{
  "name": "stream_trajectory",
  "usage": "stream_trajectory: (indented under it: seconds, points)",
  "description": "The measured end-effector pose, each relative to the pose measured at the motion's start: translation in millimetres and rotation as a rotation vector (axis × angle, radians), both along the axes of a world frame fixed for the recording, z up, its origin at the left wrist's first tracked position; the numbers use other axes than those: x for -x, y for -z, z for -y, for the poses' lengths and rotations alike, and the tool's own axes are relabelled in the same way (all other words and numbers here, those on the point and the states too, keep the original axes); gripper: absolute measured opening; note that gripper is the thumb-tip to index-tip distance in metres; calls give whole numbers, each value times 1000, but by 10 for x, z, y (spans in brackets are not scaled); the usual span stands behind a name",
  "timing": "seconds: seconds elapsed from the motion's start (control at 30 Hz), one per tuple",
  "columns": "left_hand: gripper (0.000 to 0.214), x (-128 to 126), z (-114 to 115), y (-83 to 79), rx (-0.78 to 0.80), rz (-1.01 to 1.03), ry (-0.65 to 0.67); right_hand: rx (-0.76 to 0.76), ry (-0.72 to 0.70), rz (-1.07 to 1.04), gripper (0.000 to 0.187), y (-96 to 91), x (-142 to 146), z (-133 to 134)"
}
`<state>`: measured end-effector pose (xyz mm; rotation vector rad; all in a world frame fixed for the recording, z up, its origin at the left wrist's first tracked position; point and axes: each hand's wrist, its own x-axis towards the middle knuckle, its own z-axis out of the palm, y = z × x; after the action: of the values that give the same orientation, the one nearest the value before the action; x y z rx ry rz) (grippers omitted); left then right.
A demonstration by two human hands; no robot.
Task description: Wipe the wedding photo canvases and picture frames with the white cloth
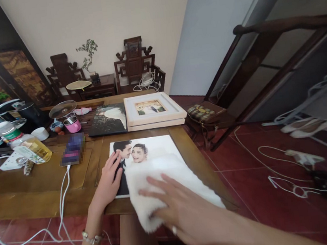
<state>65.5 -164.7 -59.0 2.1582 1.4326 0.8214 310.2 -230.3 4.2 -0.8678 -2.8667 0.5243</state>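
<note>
In my head view, the cloth (pixel 171 165) hides much of the photo (pixel 160 144) from three o'clock to six; the phone (pixel 73 149), toward ten, is blurred. The photo lies on the surface (pixel 50 196), at three o'clock from my left fingers (pixel 115 160), which rest slightly apart on it. My right fingers (pixel 160 184) spread over the cloth, the photo's visible part toward eleven; whether they pinch it, I cannot tell.

White cloth (pixel 160 166) partly covers a photo panel (pixel 137 153) — right grip (pixel 175 204) on the cloth, left grip (pixel 108 181) on the panel.
</note>
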Motion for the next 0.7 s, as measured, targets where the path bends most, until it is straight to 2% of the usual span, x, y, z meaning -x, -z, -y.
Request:
stream_trajectory:
  seconds: [0.07,0.13,0.2,0.27,0.33,0.4,0.47,0.57,0.7]
  points:
    - [47,-1,0,-3,7,-5,-1,65,-43,5,38,-92,-26,119]
    - [47,2,-3,4,4,-7,3,77,-10,-17,39,-129,-34,53]
    - [47,8,-5,17,-7,-5,7,36,49,-50,42,-104,-13,-186]
    - [47,13,-4,27,-15,3,12,-35,93,-57,42,-54,43,-532]
    - [47,14,0,29,-11,12,13,-128,163,-23,34,-30,123,-891]
    - [46,11,7,23,-3,17,12,-183,163,24,25,-49,214,-1176]
    - [46,9,12,17,-1,19,8,-201,154,62,21,-86,295,-1333]
    - [46,10,11,17,-7,27,-1,-205,155,76,20,-104,361,-1291]
    - [46,17,-1,22,-7,28,9,-121,155,69,33,-71,314,-791]
